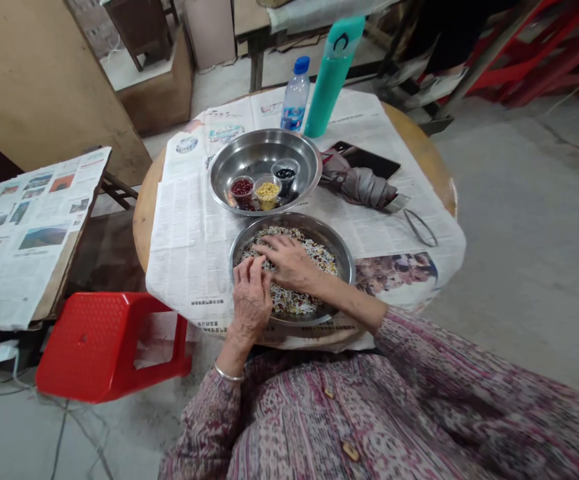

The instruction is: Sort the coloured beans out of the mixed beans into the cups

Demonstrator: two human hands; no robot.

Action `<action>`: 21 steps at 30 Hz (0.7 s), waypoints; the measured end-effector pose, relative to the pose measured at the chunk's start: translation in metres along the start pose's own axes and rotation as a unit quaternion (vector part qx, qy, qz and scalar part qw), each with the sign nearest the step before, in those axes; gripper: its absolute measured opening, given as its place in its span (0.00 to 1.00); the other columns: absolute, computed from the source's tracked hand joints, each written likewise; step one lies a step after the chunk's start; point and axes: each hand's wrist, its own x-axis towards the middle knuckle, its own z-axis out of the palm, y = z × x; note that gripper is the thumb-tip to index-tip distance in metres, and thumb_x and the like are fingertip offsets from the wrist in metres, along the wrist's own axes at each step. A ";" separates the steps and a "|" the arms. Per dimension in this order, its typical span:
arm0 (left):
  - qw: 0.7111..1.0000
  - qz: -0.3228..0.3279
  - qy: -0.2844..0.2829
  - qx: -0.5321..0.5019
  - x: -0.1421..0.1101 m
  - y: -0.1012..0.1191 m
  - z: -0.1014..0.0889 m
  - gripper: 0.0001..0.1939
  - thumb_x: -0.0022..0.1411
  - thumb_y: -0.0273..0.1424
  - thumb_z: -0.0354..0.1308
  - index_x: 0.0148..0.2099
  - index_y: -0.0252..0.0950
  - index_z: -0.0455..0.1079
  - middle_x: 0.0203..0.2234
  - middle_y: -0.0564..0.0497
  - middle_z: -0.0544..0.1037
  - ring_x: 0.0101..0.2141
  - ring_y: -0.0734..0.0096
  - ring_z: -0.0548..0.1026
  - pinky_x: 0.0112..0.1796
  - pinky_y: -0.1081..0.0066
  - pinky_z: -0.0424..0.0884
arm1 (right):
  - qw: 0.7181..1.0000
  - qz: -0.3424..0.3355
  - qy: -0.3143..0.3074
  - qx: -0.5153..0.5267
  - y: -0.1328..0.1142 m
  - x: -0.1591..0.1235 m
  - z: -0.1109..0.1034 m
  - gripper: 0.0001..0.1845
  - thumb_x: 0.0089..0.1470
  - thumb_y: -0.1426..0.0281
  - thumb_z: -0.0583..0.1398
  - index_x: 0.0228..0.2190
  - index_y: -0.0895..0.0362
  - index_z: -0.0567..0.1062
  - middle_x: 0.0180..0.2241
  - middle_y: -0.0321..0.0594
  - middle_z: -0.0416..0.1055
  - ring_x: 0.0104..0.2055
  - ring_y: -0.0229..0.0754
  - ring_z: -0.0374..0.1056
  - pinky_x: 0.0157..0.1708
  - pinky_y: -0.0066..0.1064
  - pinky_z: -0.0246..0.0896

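Note:
A steel basin (348,267) in front of me holds mixed grains and beans (296,301), white, yellow, red and dark. My right hand (292,262) reaches across the basin, fingers stretched and somewhat spread over the mix. Over the basin's left side, my left hand (252,293) has its fingers bent and drawn together; what they hold, if anything, is too small to make out. Behind stands a larger steel basin (249,150) with three clear cups: red beans (242,189), yellow beans (268,193) and black beans (286,176).
Newspaper (184,227) covers the round table (145,213). A water bottle (295,100) and a teal flask (333,80) stand at the back. A folded umbrella (362,185) and a dark phone (369,160) lie at the right. A red stool (86,343) is on the left.

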 end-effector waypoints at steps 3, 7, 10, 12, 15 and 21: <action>1.000 0.006 0.013 0.019 -0.001 -0.001 0.000 0.19 0.76 0.33 0.46 0.65 0.36 0.60 0.56 0.37 0.69 0.57 0.55 0.68 0.58 0.51 0.69 | 0.991 -0.120 -0.035 0.054 -0.012 -0.001 0.010 0.25 0.53 0.71 0.63 0.54 0.55 0.76 0.59 0.52 0.69 0.63 0.58 0.59 0.61 0.54 0.55; 1.000 0.011 0.006 0.029 -0.001 0.000 -0.001 0.18 0.76 0.34 0.46 0.64 0.36 0.60 0.54 0.38 0.70 0.56 0.55 0.68 0.57 0.52 0.69 | 0.981 -0.174 -0.056 0.069 -0.004 -0.011 0.005 0.15 0.52 0.73 0.63 0.43 0.55 0.80 0.47 0.48 0.75 0.53 0.52 0.65 0.56 0.49 0.60; 1.000 0.014 0.000 0.027 0.000 0.001 -0.001 0.18 0.76 0.33 0.46 0.63 0.36 0.62 0.53 0.39 0.71 0.55 0.56 0.69 0.57 0.53 0.70 | 0.989 -0.137 -0.054 0.017 0.016 -0.024 -0.013 0.09 0.56 0.76 0.59 0.35 0.55 0.79 0.39 0.46 0.75 0.46 0.50 0.66 0.50 0.44 0.64; 0.999 0.014 -0.003 0.030 0.000 0.002 -0.002 0.17 0.76 0.33 0.47 0.62 0.35 0.64 0.52 0.39 0.71 0.54 0.57 0.70 0.56 0.54 0.71 | 0.996 -0.089 -0.024 -0.012 0.030 -0.034 -0.026 0.11 0.58 0.76 0.57 0.36 0.56 0.79 0.41 0.48 0.75 0.47 0.50 0.66 0.49 0.43 0.64; 0.999 0.011 -0.014 0.028 0.001 0.002 -0.002 0.16 0.76 0.33 0.48 0.61 0.35 0.66 0.52 0.39 0.72 0.54 0.57 0.70 0.56 0.55 0.71 | 0.998 0.017 0.043 -0.038 0.042 -0.046 -0.035 0.13 0.62 0.72 0.55 0.44 0.57 0.78 0.47 0.51 0.74 0.50 0.53 0.66 0.50 0.44 0.66; 0.999 0.018 -0.019 0.032 0.002 0.002 -0.003 0.15 0.76 0.33 0.48 0.59 0.35 0.67 0.51 0.39 0.73 0.53 0.57 0.71 0.55 0.55 0.71 | 0.996 0.082 0.017 0.010 0.024 -0.037 -0.015 0.20 0.60 0.62 0.61 0.51 0.57 0.74 0.48 0.52 0.72 0.51 0.55 0.68 0.49 0.45 0.67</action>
